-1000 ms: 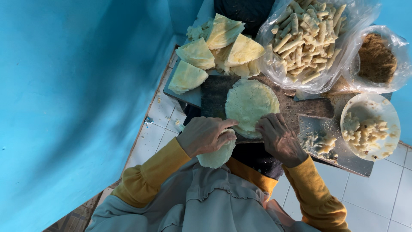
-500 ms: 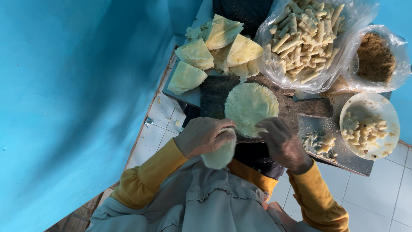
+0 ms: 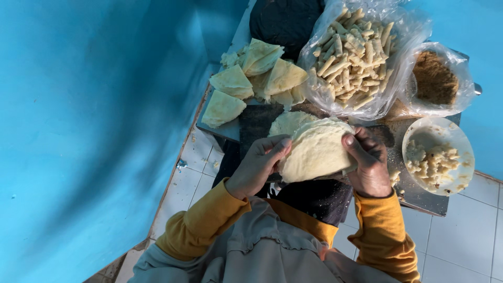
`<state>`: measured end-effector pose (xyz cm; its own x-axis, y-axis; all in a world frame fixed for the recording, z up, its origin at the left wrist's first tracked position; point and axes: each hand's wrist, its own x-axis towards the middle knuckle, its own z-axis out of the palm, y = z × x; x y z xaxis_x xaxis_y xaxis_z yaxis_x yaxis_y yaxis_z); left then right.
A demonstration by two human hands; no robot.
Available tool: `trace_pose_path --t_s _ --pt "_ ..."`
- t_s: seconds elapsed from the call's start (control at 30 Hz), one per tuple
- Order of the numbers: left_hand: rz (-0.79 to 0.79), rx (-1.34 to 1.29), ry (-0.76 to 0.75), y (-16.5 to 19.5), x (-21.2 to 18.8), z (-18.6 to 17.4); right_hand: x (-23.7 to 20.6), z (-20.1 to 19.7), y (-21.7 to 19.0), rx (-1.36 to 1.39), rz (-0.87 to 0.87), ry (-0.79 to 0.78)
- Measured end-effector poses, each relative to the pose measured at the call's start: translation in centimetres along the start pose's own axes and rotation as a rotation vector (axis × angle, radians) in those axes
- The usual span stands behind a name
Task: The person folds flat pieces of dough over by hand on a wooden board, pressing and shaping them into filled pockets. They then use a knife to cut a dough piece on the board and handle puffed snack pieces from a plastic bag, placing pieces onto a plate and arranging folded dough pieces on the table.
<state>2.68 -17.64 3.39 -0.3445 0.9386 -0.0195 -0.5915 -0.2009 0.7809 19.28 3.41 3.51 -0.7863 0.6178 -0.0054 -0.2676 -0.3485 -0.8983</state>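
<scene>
Left hand [image 3: 258, 166]: fingers pinching left edge of the dough sheet [image 3: 316, 152].
Right hand [image 3: 369, 163]: gripping its right edge.
Dough sheet: lifted above dark board [image 3: 257, 124].
Nearby: folded triangles [image 3: 230, 82], bag of sticks [image 3: 350, 52], white bowl [image 3: 439, 154].

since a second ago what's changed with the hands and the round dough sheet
Both hands, left hand and right hand, have lifted the round dough sheet off the board toward the person. The folded triangles, bag of sticks and bowl stayed put.

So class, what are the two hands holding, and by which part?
A pale round floppy dough sheet, pinched at opposite edges by left hand and right hand.
</scene>
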Motion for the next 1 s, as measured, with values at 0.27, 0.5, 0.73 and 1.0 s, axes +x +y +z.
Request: trace_pose_path --t_s 0.27,0.5,0.73,1.0 --pt "-0.032 0.096 0.084 0.1 0.1 2.4 1.1 0.8 -1.7 -0.215 -0.032 -0.027" --pt "0.209 0.124 0.266 -1.7 0.2 3.7 -2.1 6.7 -3.1 -0.761 -0.407 0.022" --pt "0.329 0.109 0.292 -3.0 0.2 3.8 -3.0 7.0 -2.3 -0.724 -0.287 -0.014" --pt "0.313 0.153 0.323 -1.9 0.9 5.2 -3.1 4.3 0.4 -0.458 -0.050 -0.068"
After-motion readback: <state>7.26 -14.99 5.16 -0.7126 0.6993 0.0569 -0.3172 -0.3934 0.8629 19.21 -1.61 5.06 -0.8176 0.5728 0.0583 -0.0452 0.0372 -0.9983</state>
